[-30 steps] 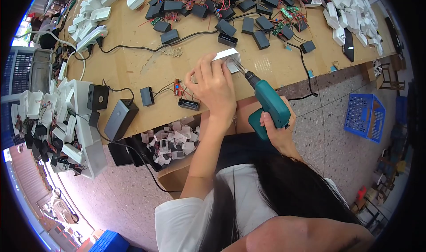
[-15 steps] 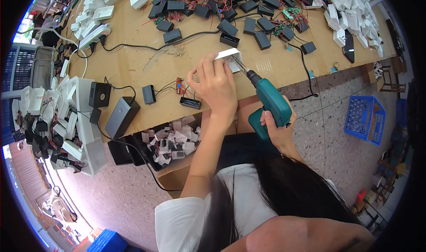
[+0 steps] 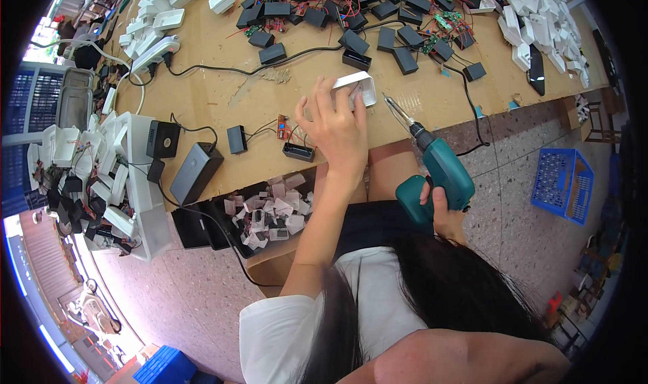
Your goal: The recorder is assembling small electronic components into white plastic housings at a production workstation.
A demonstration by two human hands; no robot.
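- The left hand [image 3: 337,131] has its fingers bent over a white case [image 3: 369,89], gripping it at the near left side; the thumb's exact hold I can't make out from here.
- That case is over the table [image 3: 250,110], near its front edge, with part of its inside showing; whether it touches the top I can't tell.
- The right hand [image 3: 442,205] is closed round the handle of a green tool [image 3: 447,171], shaped like a pistol, held just off the table's front edge.
- The tool's thin metal tip [image 3: 399,110] points up and left, just beside the case and apart from it.
- Left of the left hand lie a red board [image 3: 282,127], a black holder [image 3: 298,152] and a small black box [image 3: 237,139], with wires running among them.
- Farther left stands a bigger black box [image 3: 197,173].
- At the far side, a heap of black boxes [image 3: 277,9] tangles with red wires; white shells [image 3: 533,22] pile up to its right.
- A white bin [image 3: 150,212] full of parts stands at the left.
- On the floor to the right sits a blue crate [image 3: 560,185].
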